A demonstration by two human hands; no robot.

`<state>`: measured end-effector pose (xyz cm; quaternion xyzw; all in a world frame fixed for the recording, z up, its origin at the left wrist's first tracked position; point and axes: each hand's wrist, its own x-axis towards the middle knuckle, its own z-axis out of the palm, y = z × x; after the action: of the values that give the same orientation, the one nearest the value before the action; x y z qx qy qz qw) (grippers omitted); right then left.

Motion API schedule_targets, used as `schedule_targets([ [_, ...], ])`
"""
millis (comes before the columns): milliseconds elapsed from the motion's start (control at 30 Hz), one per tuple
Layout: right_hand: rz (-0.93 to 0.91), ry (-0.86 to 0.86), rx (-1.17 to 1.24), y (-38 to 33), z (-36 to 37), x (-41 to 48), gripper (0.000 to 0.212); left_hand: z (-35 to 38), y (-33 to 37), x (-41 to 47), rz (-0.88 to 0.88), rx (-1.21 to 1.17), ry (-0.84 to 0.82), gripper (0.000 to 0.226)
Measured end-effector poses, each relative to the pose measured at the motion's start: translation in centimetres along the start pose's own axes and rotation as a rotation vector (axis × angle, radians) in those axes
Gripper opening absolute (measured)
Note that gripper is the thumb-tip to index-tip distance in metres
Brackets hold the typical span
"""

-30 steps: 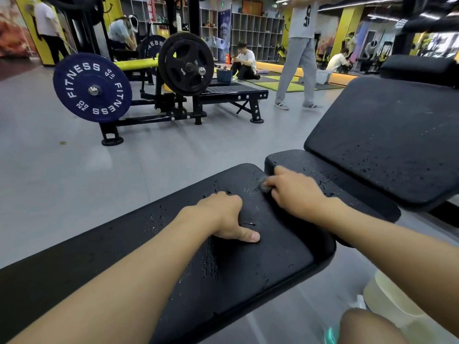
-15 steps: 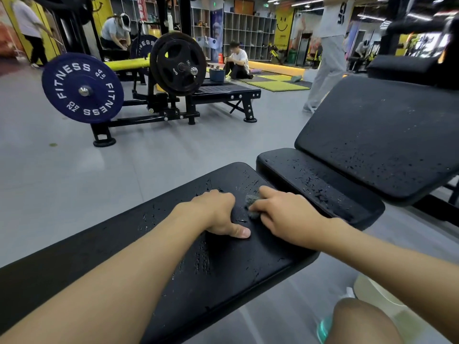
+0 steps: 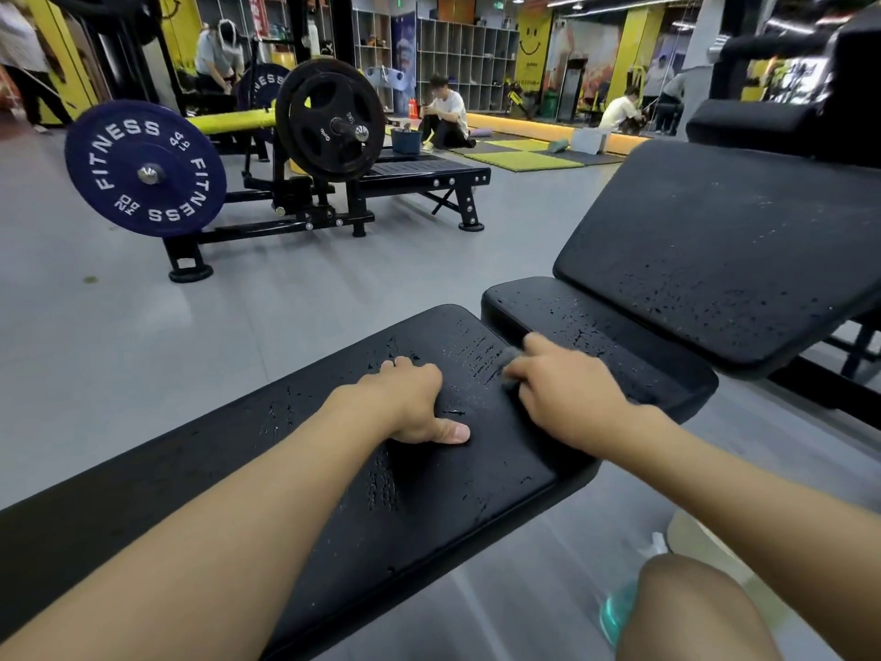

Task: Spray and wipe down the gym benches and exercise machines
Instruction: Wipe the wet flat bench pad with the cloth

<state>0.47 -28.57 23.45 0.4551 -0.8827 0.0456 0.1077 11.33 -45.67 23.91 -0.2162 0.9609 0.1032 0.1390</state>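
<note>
Grey cloth [image 3: 510, 362], centre frame, gripped in right hand [image 3: 572, 403], now sits at far edge of wet bench pad [image 3: 333, 517], swept away from clenched, empty left hand [image 3: 410, 407]; wiping continues, droplets remain.

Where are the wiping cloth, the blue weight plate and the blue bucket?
wiping cloth [image 3: 514, 359], head view, visible grey fold.
blue weight plate [image 3: 114, 157], head view, face left of hub.
blue bucket [image 3: 406, 142], head view, front wall.

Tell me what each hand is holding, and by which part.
The right hand grips a bunched grey cloth, mostly hidden beneath it. The left hand holds nothing.
</note>
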Motion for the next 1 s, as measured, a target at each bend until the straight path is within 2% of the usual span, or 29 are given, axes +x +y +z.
schedule_targets([
  [67, -0.181, -0.054, 0.019, -1.4, 0.1, -2.0, 0.029, 0.1, 0.3, -0.2, 0.005, 0.028, 0.026, 0.079],
  [100, -0.203, -0.084, 0.042, -1.3, 0.0, -2.5, 0.03, 0.2, 0.5, -0.3, 0.02, 0.047, 0.045, 0.076],
  [133, -0.167, -0.088, 0.047, -0.5, -0.3, -2.3, 0.031, 0.2, 0.8, -0.4, 0.038, 0.062, 0.061, 0.073],
  [233, 0.088, 0.005, 0.051, 1.5, -0.4, -1.3, 0.03, 0.2, 1.4, -0.9, 0.077, 0.067, 0.083, 0.066],
  [267, 0.094, 0.029, 0.021, 1.2, -0.3, -1.6, 0.029, 0.2, 1.5, -1.0, 0.083, 0.06, 0.088, 0.066],
  [333, -0.054, 0.016, -0.026, -0.1, -0.2, -3.2, 0.029, 0.2, 1.6, -1.2, 0.091, 0.053, 0.095, 0.064],
  [400, -0.17, -0.057, 0.037, -0.1, -0.3, -4.6, 0.03, 0.2, 1.5, -1.2, 0.091, 0.056, 0.093, 0.064],
  [533, 0.087, -0.001, 0.024, 1.9, -1.1, -3.3, 0.031, 0.2, 1.5, -1.3, 0.097, 0.059, 0.092, 0.064],
  [600, 0.01, 0.017, 0.0, 0.4, -0.9, -4.4, 0.029, 0.4, 1.5, -1.3, 0.096, 0.058, 0.095, 0.063],
  [667, -0.147, -0.042, 0.063, -0.6, -0.7, -6.2, 0.029, 0.4, 1.4, -1.2, 0.097, 0.061, 0.103, 0.064],
  [700, -0.151, -0.071, 0.085, -0.3, -0.8, -6.5, 0.031, 0.4, 1.4, -1.2, 0.097, 0.057, 0.104, 0.064],
  [833, 0.143, 0.043, 0.031, 1.8, -0.7, -5.1, 0.031, 0.7, 1.4, -1.4, 0.106, 0.047, 0.12, 0.062],
  [867, 0.153, 0.073, 0.003, 1.1, -0.5, -5.5, 0.029, 0.8, 1.3, -1.4, 0.106, 0.037, 0.127, 0.062],
  [967, -0.073, 0.057, 0.05, -0.8, 0.1, -8.4, 0.026, 1.0, 1.0, -1.3, 0.113, 0.016, 0.145, 0.061],
  [1000, -0.097, 0.036, 0.069, -0.5, 0.0, -8.9, 0.029, 1.0, 0.9, -1.2, 0.115, 0.011, 0.144, 0.061],
])
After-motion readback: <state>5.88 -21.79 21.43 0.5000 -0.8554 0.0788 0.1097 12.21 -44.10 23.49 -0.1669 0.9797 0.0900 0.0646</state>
